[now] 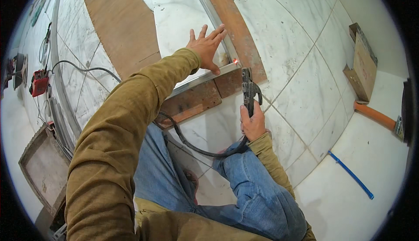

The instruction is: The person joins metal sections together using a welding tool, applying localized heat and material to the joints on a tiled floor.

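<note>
My left hand (208, 48) spreads its fingers over the corner of a metal tube frame. Its fingertips reach the long tube (208, 5) and its thumb lies by the short tube (205, 79); whether it presses on them I cannot tell. A red glowing spot (235, 61) shows at the corner where the tubes meet. Wrapped round the handle of a black welding electrode holder (247, 86), my right hand (254, 123) is just below that corner. The holder's jaw end points up toward the glow. A black cable (187, 143) runs from the holder across my knee.
Reddish boards (192, 106) lie under the frame on marble-look tiles. A brown panel (122, 18) is at far left, with metal bars (61, 114) and a red device (39, 83) beyond. At right are a cardboard box (364, 68), an orange-handled tool (375, 114) and a blue strip (351, 174).
</note>
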Available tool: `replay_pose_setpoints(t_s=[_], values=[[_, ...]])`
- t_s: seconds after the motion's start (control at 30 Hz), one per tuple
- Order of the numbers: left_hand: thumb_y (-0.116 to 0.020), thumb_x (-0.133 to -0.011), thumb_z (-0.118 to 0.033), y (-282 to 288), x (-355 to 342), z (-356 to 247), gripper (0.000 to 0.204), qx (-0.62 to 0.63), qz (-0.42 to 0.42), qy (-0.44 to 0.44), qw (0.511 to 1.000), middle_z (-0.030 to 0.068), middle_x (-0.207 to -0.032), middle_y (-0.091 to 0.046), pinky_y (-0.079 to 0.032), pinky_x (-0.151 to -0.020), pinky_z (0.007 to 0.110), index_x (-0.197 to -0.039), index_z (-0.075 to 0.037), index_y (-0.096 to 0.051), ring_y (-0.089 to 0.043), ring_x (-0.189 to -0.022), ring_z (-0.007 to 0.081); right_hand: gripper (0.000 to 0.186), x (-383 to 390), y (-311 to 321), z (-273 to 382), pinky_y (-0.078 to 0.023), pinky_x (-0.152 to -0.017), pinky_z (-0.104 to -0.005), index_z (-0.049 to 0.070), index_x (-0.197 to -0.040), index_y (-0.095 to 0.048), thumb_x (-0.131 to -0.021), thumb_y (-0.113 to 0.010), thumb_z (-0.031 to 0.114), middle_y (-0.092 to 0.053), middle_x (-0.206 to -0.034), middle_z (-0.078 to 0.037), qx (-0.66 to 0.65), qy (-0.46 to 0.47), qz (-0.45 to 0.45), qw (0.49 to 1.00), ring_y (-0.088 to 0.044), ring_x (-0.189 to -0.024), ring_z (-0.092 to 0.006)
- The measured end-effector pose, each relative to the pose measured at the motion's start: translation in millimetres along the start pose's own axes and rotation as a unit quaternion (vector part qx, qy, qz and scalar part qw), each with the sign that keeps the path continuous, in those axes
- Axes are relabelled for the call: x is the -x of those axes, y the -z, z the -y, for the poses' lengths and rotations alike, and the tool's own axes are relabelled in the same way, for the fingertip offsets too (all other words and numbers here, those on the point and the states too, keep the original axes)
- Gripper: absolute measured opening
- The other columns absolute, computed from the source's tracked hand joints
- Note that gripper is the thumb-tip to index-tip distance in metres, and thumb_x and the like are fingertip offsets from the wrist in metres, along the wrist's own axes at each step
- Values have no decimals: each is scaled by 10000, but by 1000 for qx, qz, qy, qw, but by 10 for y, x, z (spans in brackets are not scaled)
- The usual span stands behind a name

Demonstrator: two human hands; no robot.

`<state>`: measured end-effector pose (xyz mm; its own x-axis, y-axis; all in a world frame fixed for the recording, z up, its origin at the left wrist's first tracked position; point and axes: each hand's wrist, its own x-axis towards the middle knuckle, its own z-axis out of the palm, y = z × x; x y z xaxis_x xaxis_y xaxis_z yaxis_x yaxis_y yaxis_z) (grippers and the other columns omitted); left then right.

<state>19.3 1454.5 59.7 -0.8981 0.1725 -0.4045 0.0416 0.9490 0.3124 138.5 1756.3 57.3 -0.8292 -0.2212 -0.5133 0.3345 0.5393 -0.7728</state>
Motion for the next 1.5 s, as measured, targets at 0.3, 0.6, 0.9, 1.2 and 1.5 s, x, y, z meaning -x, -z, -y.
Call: replay_pose_setpoints(t_s=[0.3,0.6,0.9,1.2,1.5], values=[[-999,-547,-489,5,-9,-9,1459,4,6,2,1000,9,-1773,-49,-152,-1199,810,-1686,-174,-144,-97,-1579,517,292,-19,-22,-4,-549,-770,-456,-2,-1203,-607,-1009,-644,213,-711,-948,-254,20,30,-7,999,-720,-875,-417],[-1004,-534,-502,-8,-25,-4,1472,-4,7,3,1000,17,-1773,-48,-153,-1199,811,-1686,-178,-147,-101,-1580,512,270,-15,-35,69,-549,-759,-457,-2,-1178,-608,-1008,-643,204,-709,-918,-237,18,27,-7,999,-715,-844,-404],[-1004,-524,-511,-4,-32,20,1485,-1,12,5,1000,15,-1774,-40,-139,-1199,812,-1685,-165,-145,-86,-1584,507,312,12,-20,214,-554,-584,-433,16,-1257,-558,-1001,-641,172,-693,-808,-167,6,-4,12,1000,-669,-601,-298],[-969,-556,-526,-28,-29,31,1453,3,9,5,1000,-5,-1772,-66,-131,-1215,790,-1690,-198,-122,-57,-1591,498,260,61,-31,114,-541,-661,-438,-1,-1166,-603,-1007,-655,197,-689,-824,-201,24,95,-50,994,-701,-717,-339],[-982,-565,-487,-12,-9,14,1423,-2,-2,-3,1000,17,-1774,-60,-152,-1185,820,-1682,-167,-159,-91,-1583,515,280,-15,-91,19,-543,-693,-485,-3,-1165,-589,-998,-654,212,-700,-884,-271,26,57,-37,997,-713,-822,-458]])
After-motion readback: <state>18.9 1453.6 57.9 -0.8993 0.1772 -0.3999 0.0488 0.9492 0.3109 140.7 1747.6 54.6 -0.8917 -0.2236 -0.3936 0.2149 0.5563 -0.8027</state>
